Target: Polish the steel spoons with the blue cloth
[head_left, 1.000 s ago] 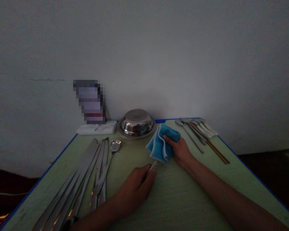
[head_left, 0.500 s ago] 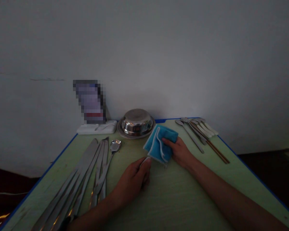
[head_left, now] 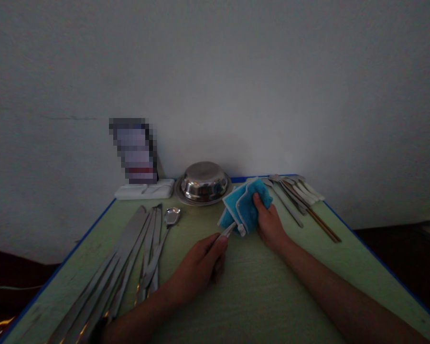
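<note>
In the middle of the head view, my left hand [head_left: 202, 263] is closed around a slim, pale utensil [head_left: 228, 231]. Its far end goes into the folds of a blue cloth [head_left: 245, 208], so its kind is hidden. My right hand [head_left: 271, 224] grips this folded, white-edged cloth, thumb on top, around the utensil's end. Left of my left hand lies a metal spoon [head_left: 172, 216] across several long, flat metal utensils [head_left: 129, 236], partly covered by my left forearm.
Against the wall, an upturned metal bowl [head_left: 205, 179] rests on a metal plate. To its left, a blurred-out phone [head_left: 134, 153] stands in a white holder [head_left: 143, 192]. Chopsticks [head_left: 324, 225], a long spoon [head_left: 286, 205] and white-handled cutlery [head_left: 308, 191] lie on the right of the green table [head_left: 258, 301].
My right hand and the cloth have shifted slightly up and to the right. More of the pale utensil shows between my two hands. My left hand has barely moved.
</note>
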A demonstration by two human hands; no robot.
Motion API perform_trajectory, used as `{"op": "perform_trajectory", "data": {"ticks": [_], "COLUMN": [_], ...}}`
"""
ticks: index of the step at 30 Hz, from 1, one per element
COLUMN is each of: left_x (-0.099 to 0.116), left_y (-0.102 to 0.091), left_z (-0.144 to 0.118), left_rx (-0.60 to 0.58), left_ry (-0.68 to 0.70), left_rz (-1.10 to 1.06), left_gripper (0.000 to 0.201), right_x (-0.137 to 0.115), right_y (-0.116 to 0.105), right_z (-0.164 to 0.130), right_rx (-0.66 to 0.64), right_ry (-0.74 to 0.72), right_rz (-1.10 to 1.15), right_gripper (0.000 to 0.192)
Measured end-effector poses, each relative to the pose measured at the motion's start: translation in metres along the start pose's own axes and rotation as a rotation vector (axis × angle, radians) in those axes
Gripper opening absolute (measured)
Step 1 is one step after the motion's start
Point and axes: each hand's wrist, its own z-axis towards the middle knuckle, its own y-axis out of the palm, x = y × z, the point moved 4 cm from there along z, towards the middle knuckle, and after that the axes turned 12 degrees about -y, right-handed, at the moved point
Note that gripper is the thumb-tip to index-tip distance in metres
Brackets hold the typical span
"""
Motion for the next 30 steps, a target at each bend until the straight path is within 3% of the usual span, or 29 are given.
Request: {"op": "perform_trajectory", "data": {"ticks": [5, 10, 17, 27, 30], "left_x": [-0.002, 0.000, 0.004, -0.003, -0.001], "left_y": [-0.002, 0.001, 0.005, 0.007, 0.007], "left_z": [0.005, 0.001, -0.004, -0.005, -0.005], "left_rx": [-0.023, -0.005, -0.023, -0.182, -0.168], "left_ry": [-0.040, -0.037, -0.028, -0.010, -0.008], "left_rz": [-0.139, -0.019, 0.147, -0.165, -0.095], "left_gripper": [0.035, 0.036, 0.038, 0.042, 0.040], "right_x": [-0.003, -0.007, -0.001, -0.001, -0.001], "right_y": [0.010, 0.014, 0.011, 0.008, 0.008], "right_z": [-0.002, -0.006, -0.003, 0.001, 0.001], "right_rx": [-0.132, -0.207, -0.037, 0.049, 0.044], "right_ry": [0.096, 0.134, 0.140, 0.175, 0.181], "right_rz": [0.147, 0.201, 0.196, 0.237, 0.249], "right_gripper": [0.025, 0.030, 0.032, 0.034, 0.034]}}
